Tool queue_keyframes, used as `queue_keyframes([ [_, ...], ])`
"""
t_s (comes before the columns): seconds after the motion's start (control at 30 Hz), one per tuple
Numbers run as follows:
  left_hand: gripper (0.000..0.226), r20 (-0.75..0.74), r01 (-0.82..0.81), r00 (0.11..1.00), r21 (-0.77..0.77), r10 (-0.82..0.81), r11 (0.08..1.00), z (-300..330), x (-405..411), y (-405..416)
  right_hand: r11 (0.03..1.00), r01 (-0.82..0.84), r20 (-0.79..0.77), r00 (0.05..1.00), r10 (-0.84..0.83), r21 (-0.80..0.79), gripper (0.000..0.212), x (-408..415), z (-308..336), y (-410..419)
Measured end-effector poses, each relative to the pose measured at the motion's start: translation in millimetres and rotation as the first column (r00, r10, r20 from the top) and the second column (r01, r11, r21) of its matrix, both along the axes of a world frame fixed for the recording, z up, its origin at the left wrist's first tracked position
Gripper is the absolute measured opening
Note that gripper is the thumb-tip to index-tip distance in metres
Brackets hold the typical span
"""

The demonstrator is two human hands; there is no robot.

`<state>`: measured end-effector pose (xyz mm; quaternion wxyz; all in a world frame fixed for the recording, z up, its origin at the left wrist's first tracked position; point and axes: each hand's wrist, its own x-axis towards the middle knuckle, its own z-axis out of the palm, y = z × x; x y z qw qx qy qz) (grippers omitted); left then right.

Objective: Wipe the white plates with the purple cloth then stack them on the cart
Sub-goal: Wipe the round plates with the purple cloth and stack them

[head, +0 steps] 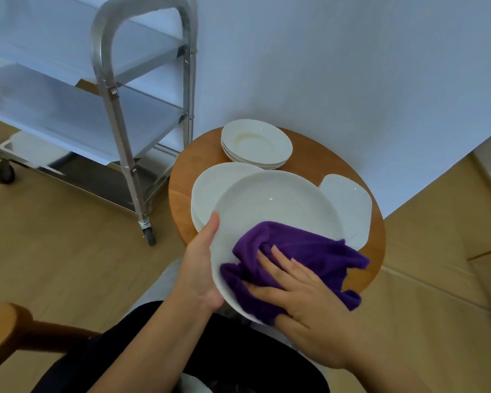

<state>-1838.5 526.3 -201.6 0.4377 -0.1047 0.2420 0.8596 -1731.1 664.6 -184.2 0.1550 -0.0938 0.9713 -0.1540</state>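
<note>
The left hand [201, 268] holds a large white plate [272, 211] by its left rim, thumb lying over the top edge and the rest of the fingers hidden underneath, so the plate sits tilted above the near edge of the round table [318, 160]. The right hand [304, 296] presses the purple cloth [301, 251] onto the plate's near face, fingers spread and nearly straight on top, thumb tucked into the bunched folds. Behind the held plate, on the table's left side, lies a stack of similar plates [210, 185]; a pile of smaller bowls [255, 143] sits at the far edge, and a squarish plate [349, 208] lies on the right. The cart [142, 114] stands to the left, well apart from the table. The plate looks stiff, glazed and breakable, probably fairly heavy for one hand and slick where wiped, so a rim hold with fingers beneath seems the safest purchase. The cloth is soft and floppy; it hangs off the plate's right edge and should bunch wherever the palm drives it.
</note>
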Motion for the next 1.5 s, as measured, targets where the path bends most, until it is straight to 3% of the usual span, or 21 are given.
queue_keyframes([
  [0.07,0.055,-0.065,0.004,0.998,0.067,0.000,0.998,-1,-2,-2,0.998,-0.013,0.014,1.000,0.012,0.064,0.062,6,3,14],
  [0.17,0.048,-0.125,-0.001,0.992,0.052,0.008,0.999,-5,-2,-3,0.984,0.024,-0.038,0.999,-0.017,0.177,0.070,9,8,33],
  [0.27,0.041,-0.108,0.009,0.994,0.002,-0.009,1.000,-4,-1,-3,0.924,0.231,-0.325,0.937,-0.127,0.304,0.056,1,17,32],
  [0.33,0.045,-0.118,-0.012,0.993,-0.034,0.008,0.999,-4,-2,-3,0.917,0.328,-0.533,0.830,-0.165,0.227,0.039,0,13,24],
  [0.37,0.047,-0.129,-0.025,0.991,-0.049,0.018,0.998,-3,-4,-3,0.931,0.320,-0.567,0.806,-0.168,0.179,0.037,1,12,15],
  [0.43,0.052,-0.122,-0.020,0.992,-0.020,0.018,1.000,0,-8,-2,0.962,0.224,-0.568,0.817,-0.097,0.158,0.044,3,6,-2],
  [0.5,0.062,-0.082,0.010,0.997,-0.015,-0.011,1.000,2,-11,-1,0.957,0.056,-0.502,0.859,0.099,0.283,0.051,1,0,-14],
  [0.57,0.065,-0.073,0.029,0.997,-0.127,-0.039,0.992,-1,-12,-2,0.902,-0.063,-0.411,0.875,0.255,0.427,0.053,-10,-2,-17],
  [0.63,0.058,-0.101,0.076,0.990,-0.179,-0.095,0.981,-5,-11,-5,0.890,-0.149,-0.369,0.871,0.324,0.430,0.054,-23,-4,-14],
  [0.83,0.049,-0.158,0.140,0.976,-0.074,-0.151,0.987,3,-13,-8,0.839,-0.295,-0.351,0.807,0.475,0.458,0.059,-57,4,13],
  [0.9,0.051,-0.188,0.104,0.976,-0.030,-0.108,0.994,7,-14,-7,0.864,-0.212,-0.390,0.825,0.409,0.457,0.061,-64,10,21],
  [1.0,0.044,-0.231,0.052,0.972,0.019,-0.046,0.998,9,-12,-8,0.924,-0.001,-0.415,0.893,0.173,0.383,0.060,-65,17,32],
  [1.17,0.032,-0.269,-0.114,0.956,0.009,0.112,0.993,13,-11,-14,0.928,0.200,-0.362,0.929,-0.077,0.314,0.067,-36,0,34],
  [1.4,0.048,-0.201,-0.133,0.971,-0.007,0.129,0.991,21,-7,-2,0.969,0.244,-0.286,0.933,-0.221,0.046,0.078,-7,-15,-14],
  [1.5,0.057,-0.151,-0.191,0.973,-0.096,0.175,0.977,24,-2,5,0.971,0.230,-0.269,0.933,-0.239,-0.065,0.090,-12,-17,-42],
])
